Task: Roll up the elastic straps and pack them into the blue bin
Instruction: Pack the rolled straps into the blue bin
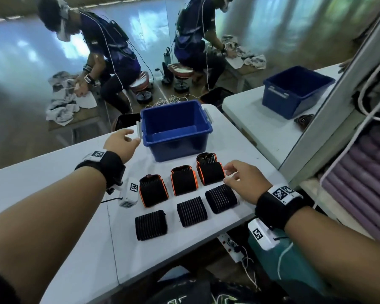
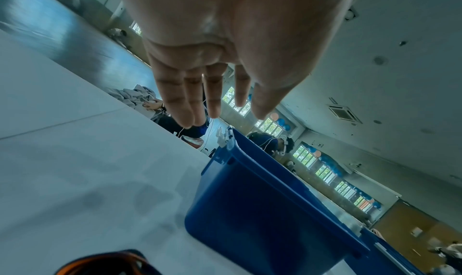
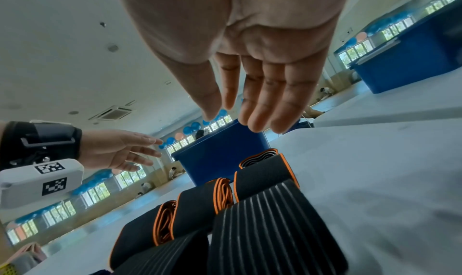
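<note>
Head view: six rolled elastic straps (image 1: 185, 194) are seen in two rows on the table (image 1: 53, 194) before the empty blue bin (image 1: 177, 128). Rolling is judged done; packing remains. Left hand (image 1: 121, 143) and right hand (image 1: 244, 181) are held with fingers apart, nothing gripped; the orange-edged roll (image 1: 210, 172) just beside the right hand should be grasped next.

bright diffuse daylight | soft shadows | fisheye-warped edges | slight blur
</note>
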The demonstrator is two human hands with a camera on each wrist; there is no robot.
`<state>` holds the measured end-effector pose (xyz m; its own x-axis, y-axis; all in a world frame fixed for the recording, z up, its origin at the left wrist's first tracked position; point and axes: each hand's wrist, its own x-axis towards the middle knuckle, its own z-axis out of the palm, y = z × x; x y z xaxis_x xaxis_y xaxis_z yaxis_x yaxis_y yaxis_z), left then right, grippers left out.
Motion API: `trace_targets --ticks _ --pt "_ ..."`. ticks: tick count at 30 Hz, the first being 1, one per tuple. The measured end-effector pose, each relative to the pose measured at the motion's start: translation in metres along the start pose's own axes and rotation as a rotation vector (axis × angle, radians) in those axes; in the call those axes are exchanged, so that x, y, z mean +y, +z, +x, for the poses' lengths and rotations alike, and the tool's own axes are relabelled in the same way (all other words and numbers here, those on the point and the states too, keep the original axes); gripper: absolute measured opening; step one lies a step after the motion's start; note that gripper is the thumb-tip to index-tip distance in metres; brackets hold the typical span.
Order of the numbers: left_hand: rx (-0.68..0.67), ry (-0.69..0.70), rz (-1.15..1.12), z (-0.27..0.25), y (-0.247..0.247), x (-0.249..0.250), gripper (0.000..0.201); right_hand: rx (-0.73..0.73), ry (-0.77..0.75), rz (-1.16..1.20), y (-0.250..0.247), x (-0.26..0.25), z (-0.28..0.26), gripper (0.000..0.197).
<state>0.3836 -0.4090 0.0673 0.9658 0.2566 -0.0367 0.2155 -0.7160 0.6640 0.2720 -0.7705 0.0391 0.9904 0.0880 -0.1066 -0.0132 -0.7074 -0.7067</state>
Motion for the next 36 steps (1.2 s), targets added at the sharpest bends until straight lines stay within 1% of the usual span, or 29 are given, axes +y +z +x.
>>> trace_targets --ticks 2,6,10,13,18,22,28,32,36 --pt "-0.009 0.003 -0.005 0.009 0.002 0.0 0.047 -0.018 -0.014 -0.049 0.0 -0.004 0.015 0.028" --pt "-0.03 0.017 -0.009 0.028 0.009 0.003 0.037 -0.08 -0.027 -0.168 0.001 -0.01 0.043 0.039" --pt "0.031 0.067 0.003 0.049 0.017 0.006 0.036 -0.165 -0.042 -0.288 0.008 -0.015 0.076 0.05" --pt "0.024 0.111 -0.006 0.062 0.022 0.009 0.035 -0.222 -0.085 -0.372 0.016 -0.019 0.098 0.062" --pt "-0.043 0.059 -0.023 0.08 0.031 0.0 0.031 -0.337 -0.08 -0.43 0.029 -0.019 0.123 0.079" --pt "-0.002 0.022 -0.091 0.085 0.04 -0.002 0.033 -0.413 -0.087 -0.458 0.034 -0.01 0.14 0.089" --pt "0.038 -0.033 -0.198 0.081 0.046 -0.006 0.033 -0.543 -0.088 -0.455 0.034 0.002 0.158 0.095" --pt "0.067 -0.093 -0.219 0.068 0.048 -0.005 0.03 -0.59 -0.14 -0.493 0.034 0.008 0.167 0.091" --pt "0.094 -0.109 -0.199 0.054 0.05 -0.001 0.031 -0.63 -0.217 -0.56 0.035 0.011 0.172 0.083"
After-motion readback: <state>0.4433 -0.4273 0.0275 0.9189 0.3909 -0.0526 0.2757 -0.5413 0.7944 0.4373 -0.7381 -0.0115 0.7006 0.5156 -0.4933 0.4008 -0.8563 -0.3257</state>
